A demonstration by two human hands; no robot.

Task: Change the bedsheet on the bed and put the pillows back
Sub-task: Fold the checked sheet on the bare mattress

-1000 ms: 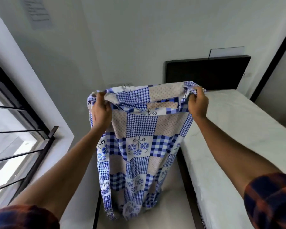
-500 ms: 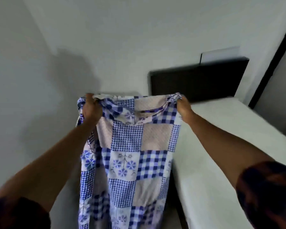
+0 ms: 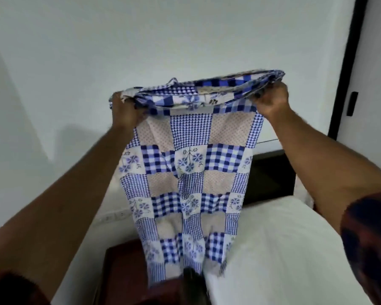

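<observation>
My left hand (image 3: 125,113) and right hand (image 3: 271,102) have fingers curled tight on the bunched top edge of the bedsheet (image 3: 185,172); its blue checked patchwork hangs beside the bare mattress (image 3: 284,249).

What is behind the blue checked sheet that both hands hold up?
Behind the sheet, the white wall shows above and beside it, with the dark headboard and white mattress at its right. The headboard's left end and part of the mattress are covered.
</observation>
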